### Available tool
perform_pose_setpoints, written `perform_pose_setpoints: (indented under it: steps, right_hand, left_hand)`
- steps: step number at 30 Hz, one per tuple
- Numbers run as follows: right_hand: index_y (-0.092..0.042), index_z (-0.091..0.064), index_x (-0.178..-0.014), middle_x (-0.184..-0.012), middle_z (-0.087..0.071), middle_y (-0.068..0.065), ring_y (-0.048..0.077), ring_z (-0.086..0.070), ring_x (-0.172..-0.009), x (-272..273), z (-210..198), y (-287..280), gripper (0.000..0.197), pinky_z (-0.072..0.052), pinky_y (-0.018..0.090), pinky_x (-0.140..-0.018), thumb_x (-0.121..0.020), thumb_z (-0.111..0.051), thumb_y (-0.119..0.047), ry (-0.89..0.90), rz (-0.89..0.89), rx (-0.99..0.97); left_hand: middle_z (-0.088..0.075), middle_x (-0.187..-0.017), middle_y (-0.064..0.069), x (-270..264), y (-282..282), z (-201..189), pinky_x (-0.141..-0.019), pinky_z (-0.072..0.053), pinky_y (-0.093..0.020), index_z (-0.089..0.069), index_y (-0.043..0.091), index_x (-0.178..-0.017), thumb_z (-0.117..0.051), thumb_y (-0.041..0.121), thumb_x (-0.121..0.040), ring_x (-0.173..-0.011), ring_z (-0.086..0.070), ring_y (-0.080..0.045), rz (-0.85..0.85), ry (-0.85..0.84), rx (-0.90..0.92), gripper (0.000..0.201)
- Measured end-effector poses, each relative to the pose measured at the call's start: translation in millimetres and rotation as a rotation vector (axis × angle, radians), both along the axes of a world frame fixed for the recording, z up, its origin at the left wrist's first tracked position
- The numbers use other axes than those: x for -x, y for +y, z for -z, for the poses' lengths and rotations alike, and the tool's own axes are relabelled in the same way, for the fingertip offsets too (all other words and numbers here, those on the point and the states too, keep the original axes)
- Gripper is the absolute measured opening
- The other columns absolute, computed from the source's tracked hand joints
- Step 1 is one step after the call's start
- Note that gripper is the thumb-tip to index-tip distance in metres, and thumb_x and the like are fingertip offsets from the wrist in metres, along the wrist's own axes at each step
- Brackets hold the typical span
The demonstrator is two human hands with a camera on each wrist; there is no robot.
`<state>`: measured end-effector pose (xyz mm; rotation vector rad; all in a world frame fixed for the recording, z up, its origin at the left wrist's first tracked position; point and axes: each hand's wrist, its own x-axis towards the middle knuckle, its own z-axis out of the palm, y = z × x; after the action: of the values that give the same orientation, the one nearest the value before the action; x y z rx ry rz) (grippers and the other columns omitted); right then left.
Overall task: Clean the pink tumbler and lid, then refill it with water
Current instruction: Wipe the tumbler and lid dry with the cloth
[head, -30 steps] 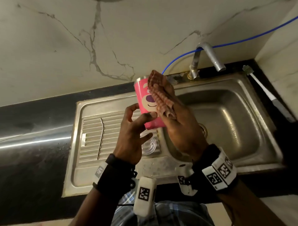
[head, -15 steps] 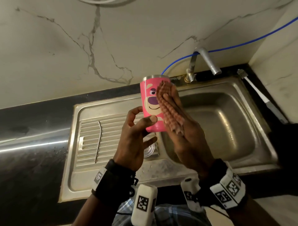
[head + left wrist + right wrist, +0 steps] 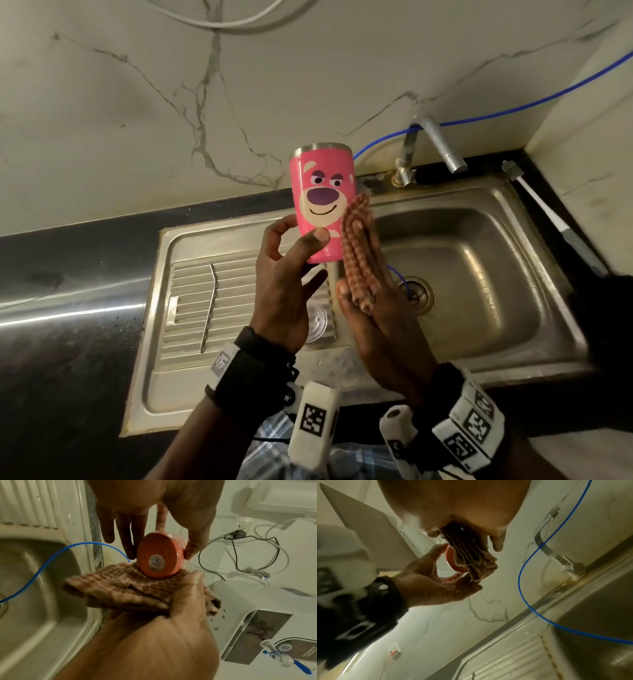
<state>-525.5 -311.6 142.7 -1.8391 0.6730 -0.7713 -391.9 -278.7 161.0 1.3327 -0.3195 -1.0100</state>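
Raised pink tumbler, upright, touching cloth.

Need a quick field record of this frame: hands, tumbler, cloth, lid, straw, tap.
left hand: grips tumbler near its base, thumb in front, fingers behind
right hand: flat, presses cloth against tumbler's side, thumb over the cloth
tumbler: pink, bear face, upright, held above the sink's edge, no lid on
cloth: brownish, folded, ribbed
lid: clear, on drainboard, partly behind left hand
straw: metal, bent, lying on drainboard
tap: no water seen running
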Motion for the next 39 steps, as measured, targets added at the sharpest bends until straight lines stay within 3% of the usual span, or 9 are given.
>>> perform_pose_setpoints:
  steps: [5, 9, 12, 14, 18, 25, 28, 33, 39]
  right_hand:
    - [-0.025, -0.013, -0.166, -0.174, 0.004, -0.007, 0.012, -0.014, -0.159, -7.9, -19.3, -27.3, 0.068, -0.034, 0.046, -0.124, -0.107, -0.047, -0.029, -0.086, 0.077, 0.099]
    - [-0.024, -0.021, -0.165, -0.17, -0.025, -0.006, 0.012, -0.039, -0.15, -16.1, -35.8, -45.3, 0.066, -0.045, 0.045, -0.116, -0.106, -0.048, -0.038, -0.221, 0.122, -0.151]
    - [-0.02, -0.046, -0.147, -0.125, -0.071, -0.021, 0.0, -0.069, -0.111, -17.8, -48.2, -45.4, 0.036, -0.058, 0.023, -0.088, -0.113, -0.038, -0.029, -0.42, 0.148, -0.477]
    - [-0.021, -0.057, -0.136, -0.11, -0.078, -0.013, 0.008, -0.075, -0.101, -17.5, -46.9, -42.6, 0.033, -0.06, 0.027, -0.08, -0.111, -0.038, -0.032, -0.5, 0.178, -0.703]
    - [-0.012, -0.064, -0.128, -0.115, -0.077, 0.011, 0.026, -0.075, -0.104, -9.2, -38.2, -28.9, 0.048, -0.063, 0.041, -0.088, -0.108, -0.036, -0.046, -0.579, 0.172, -1.045]
    - [-0.011, -0.059, -0.14, -0.13, -0.071, 0.017, 0.03, -0.071, -0.116, 13.7, -23.9, -21.7, 0.06, -0.061, 0.042, -0.093, -0.106, -0.038, -0.057, -0.562, 0.159, -1.311]
    - [-0.008, -0.06, -0.137, -0.128, -0.071, 0.019, 0.031, -0.073, -0.111, 21.2, -29.9, -28.1, 0.057, -0.063, 0.043, -0.089, -0.107, -0.038, -0.052, -0.611, 0.133, -1.303]
    - [-0.008, -0.06, -0.138, -0.13, -0.07, 0.019, 0.033, -0.069, -0.118, 19.0, -34.8, -25.3, 0.054, -0.056, 0.047, -0.102, -0.108, -0.038, -0.047, -0.623, 0.165, -1.187]
    - [-0.008, -0.056, -0.142, -0.133, -0.068, 0.018, 0.035, -0.066, -0.124, 14.4, -33.5, -20.3, 0.054, -0.051, 0.052, -0.108, -0.109, -0.034, -0.045, -0.694, 0.2, -1.109]
  left_hand:
    - [-0.08, -0.104, -0.009, 13.0, 6.8, 3.4, -0.091, -0.053, -0.048, -0.052, 0.021, -0.133, -0.078, 0.019, -0.081, -0.086, -0.073, -0.02, 0.094, -0.023, 0.028, 0.058]
    - [-0.081, -0.108, -0.015, 18.2, 12.1, -0.8, -0.082, -0.06, -0.034, -0.049, 0.014, -0.134, -0.076, 0.012, -0.081, -0.09, -0.077, -0.026, 0.132, -0.049, 0.09, 0.059]
    - [-0.08, -0.108, -0.02, 18.9, 15.2, -4.4, -0.079, -0.061, -0.03, -0.048, 0.011, -0.134, -0.075, 0.006, -0.078, -0.093, -0.078, -0.031, 0.12, -0.076, 0.13, 0.062]
    - [-0.079, -0.108, -0.024, 18.5, 15.2, -4.9, -0.079, -0.062, -0.035, -0.047, 0.008, -0.134, -0.076, 0.001, -0.077, -0.094, -0.077, -0.035, 0.098, -0.126, 0.156, 0.064]
    - [-0.08, -0.109, -0.019, 15.9, 11.4, -1.5, -0.092, -0.061, -0.058, -0.055, 0.021, -0.125, -0.091, 0.009, -0.071, -0.102, -0.077, -0.039, 0.069, -0.328, 0.15, 0.066]
    - [-0.079, -0.098, -0.005, 19.1, 12.4, 7.7, -0.072, -0.061, -0.042, -0.055, 0.022, -0.12, -0.097, 0.01, -0.071, -0.096, -0.074, -0.032, 0.086, -0.569, 0.083, 0.066]
    - [-0.08, -0.105, -0.006, 19.3, 13.8, 8.8, -0.09, -0.057, -0.036, -0.05, 0.024, -0.121, -0.096, 0.013, -0.073, -0.103, -0.076, -0.03, 0.098, -0.554, 0.066, 0.067]
    - [-0.076, -0.124, -0.013, 20.0, 12.6, 4.6, -0.103, -0.051, -0.07, -0.042, 0.021, -0.129, -0.087, 0.017, -0.079, -0.118, -0.072, -0.033, 0.193, -0.424, 0.108, 0.067]
    - [-0.064, -0.14, 0.009, 17.6, 9.9, -14.8, -0.107, -0.047, -0.055, -0.054, 0.024, -0.133, -0.079, 0.048, -0.072, -0.137, -0.057, -0.013, 0.196, -0.604, 0.073, 0.07]
